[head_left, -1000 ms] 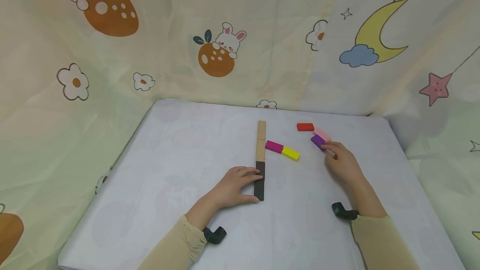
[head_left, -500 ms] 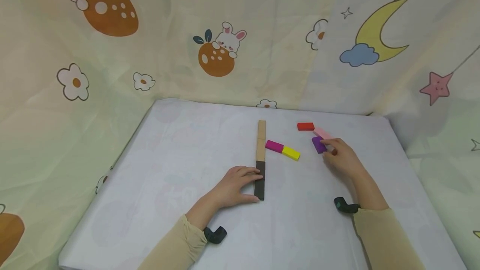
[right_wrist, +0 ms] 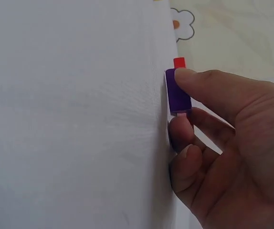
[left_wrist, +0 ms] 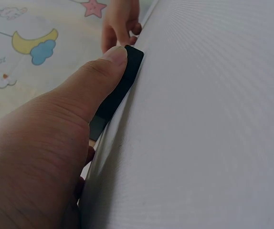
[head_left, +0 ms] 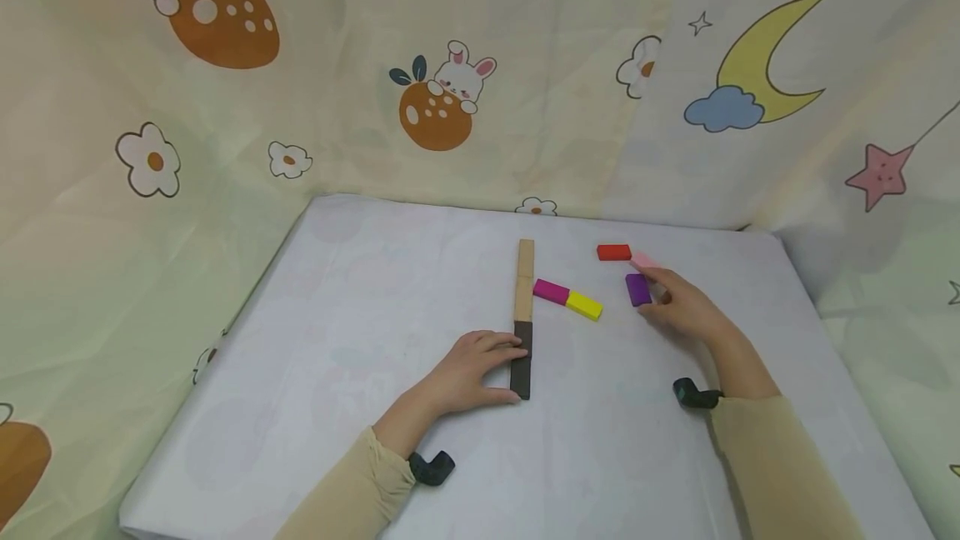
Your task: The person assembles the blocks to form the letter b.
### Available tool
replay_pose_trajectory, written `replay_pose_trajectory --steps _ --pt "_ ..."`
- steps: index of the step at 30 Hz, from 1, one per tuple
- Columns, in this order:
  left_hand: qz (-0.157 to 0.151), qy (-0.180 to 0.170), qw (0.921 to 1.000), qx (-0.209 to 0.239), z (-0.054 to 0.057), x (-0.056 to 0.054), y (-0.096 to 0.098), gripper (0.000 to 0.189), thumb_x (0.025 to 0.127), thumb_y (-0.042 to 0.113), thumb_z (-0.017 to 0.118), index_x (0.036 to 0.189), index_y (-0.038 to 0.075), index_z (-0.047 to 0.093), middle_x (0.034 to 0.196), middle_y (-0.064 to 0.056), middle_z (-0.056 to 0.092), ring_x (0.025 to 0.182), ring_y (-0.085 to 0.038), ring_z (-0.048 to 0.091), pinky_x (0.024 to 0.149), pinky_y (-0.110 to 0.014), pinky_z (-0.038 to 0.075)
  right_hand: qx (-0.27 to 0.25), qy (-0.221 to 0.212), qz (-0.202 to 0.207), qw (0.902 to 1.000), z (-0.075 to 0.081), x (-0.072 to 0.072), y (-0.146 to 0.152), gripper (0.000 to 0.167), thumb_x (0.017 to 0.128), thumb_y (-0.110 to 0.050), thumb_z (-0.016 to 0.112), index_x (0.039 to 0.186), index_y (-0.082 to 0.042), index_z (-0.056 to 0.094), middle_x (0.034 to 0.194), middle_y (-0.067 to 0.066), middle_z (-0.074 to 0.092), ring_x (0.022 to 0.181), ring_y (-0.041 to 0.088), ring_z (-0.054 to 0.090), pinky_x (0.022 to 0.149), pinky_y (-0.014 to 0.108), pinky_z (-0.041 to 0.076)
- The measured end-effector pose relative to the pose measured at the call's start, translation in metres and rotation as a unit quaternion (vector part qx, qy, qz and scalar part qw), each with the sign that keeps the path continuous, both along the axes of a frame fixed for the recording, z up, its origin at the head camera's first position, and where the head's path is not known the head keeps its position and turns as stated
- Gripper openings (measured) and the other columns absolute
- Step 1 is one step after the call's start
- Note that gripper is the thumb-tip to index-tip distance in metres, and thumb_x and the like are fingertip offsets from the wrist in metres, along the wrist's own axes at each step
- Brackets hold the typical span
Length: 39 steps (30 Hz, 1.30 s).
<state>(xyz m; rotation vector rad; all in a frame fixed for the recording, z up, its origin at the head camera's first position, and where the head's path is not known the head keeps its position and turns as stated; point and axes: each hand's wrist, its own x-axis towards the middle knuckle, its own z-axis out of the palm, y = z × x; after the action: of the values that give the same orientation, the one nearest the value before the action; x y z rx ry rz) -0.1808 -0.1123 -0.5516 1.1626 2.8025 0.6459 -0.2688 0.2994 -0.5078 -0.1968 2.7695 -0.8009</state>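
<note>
Two black blocks point(head_left: 521, 377) lie end to end, in line with two plain wooden blocks point(head_left: 524, 282) beyond them. My left hand point(head_left: 468, 373) rests at the black blocks, fingertips on their upper part and thumb at the near end; in the left wrist view the thumb lies against a black block point(left_wrist: 120, 90). On the right, my right hand point(head_left: 690, 311) pinches a purple block point(head_left: 637, 290) between thumb and index finger. The right wrist view has the thumb on the purple block point(right_wrist: 178, 95). A pink block point(head_left: 643, 260) is partly hidden behind the right index finger.
A red block point(head_left: 614, 252) sits at the back beside the pink one. Magenta point(head_left: 551, 292) and yellow point(head_left: 584, 305) blocks lie end to end, slanting away from the wooden row. The white tabletop point(head_left: 315, 357) meets a printed cloth backdrop point(head_left: 337, 65) behind.
My right hand has turned the purple block more upright in the head view and slightly away from the pink block. My left hand has stayed at the black blocks.
</note>
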Motion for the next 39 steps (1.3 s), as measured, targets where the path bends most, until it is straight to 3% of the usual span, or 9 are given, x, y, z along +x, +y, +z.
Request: replay_pose_trajectory --steps 8,15,20,25,34,39 --pt "0.0 0.0 1.0 -0.005 0.001 0.0 0.001 0.066 0.087 0.064 0.063 0.144 0.035 0.049 0.15 0.013 0.043 0.139 -0.015 0.038 0.119 -0.041 0.029 0.005 -0.002 0.001 1.0 -0.004 -0.006 0.002 0.084 0.091 -0.036 0.07 0.159 -0.029 0.021 0.149 0.02 0.039 0.113 0.037 0.05 0.096 0.057 0.049" --pt "0.0 0.002 1.0 -0.004 0.003 0.001 0.001 0.066 0.087 0.064 0.063 0.144 0.035 0.049 0.15 0.013 0.044 0.14 -0.016 0.039 0.118 -0.042 0.03 0.009 0.011 -0.007 0.9999 -0.003 -0.002 0.001 0.083 0.09 -0.038 0.072 0.158 -0.025 0.026 0.141 0.019 0.046 0.105 0.032 0.051 0.085 0.044 0.052" --pt "0.001 -0.001 1.0 -0.003 0.003 0.001 0.001 0.066 0.087 0.064 0.063 0.144 0.035 0.049 0.15 0.013 0.043 0.14 -0.015 0.038 0.118 -0.042 0.03 0.004 0.017 -0.003 0.9998 -0.001 0.008 -0.005 0.082 0.087 -0.038 0.075 0.155 -0.024 0.032 0.121 0.014 0.054 0.091 0.026 0.051 0.07 0.03 0.048" --pt "0.001 -0.005 1.0 -0.005 0.004 0.001 0.001 0.066 0.087 0.064 0.063 0.144 0.035 0.049 0.15 0.013 0.043 0.14 -0.016 0.037 0.118 -0.042 0.03 -0.009 0.02 0.007 0.9997 0.003 0.025 -0.016 0.08 0.085 -0.036 0.077 0.152 -0.019 0.037 0.106 0.01 0.055 0.088 0.024 0.051 0.066 0.028 0.046" --pt "-0.002 0.003 1.0 -0.004 0.005 0.002 0.001 0.065 0.087 0.064 0.062 0.144 0.034 0.05 0.15 0.012 0.044 0.139 -0.016 0.039 0.118 -0.042 0.03 -0.018 0.039 0.025 0.9988 0.002 0.052 -0.035 0.079 0.083 -0.034 0.08 0.149 -0.016 0.041 0.119 0.009 0.056 0.084 0.018 0.051 0.062 0.023 0.046" --pt "-0.003 0.005 1.0 -0.002 0.005 0.002 0.001 0.065 0.088 0.064 0.062 0.144 0.034 0.049 0.15 0.012 0.044 0.139 -0.017 0.04 0.118 -0.043 0.031 -0.028 0.042 0.035 0.9981 -0.002 0.059 -0.042 0.078 0.082 -0.034 0.081 0.148 -0.017 0.043 0.115 0.006 0.057 0.08 0.017 0.051 0.06 0.022 0.047"
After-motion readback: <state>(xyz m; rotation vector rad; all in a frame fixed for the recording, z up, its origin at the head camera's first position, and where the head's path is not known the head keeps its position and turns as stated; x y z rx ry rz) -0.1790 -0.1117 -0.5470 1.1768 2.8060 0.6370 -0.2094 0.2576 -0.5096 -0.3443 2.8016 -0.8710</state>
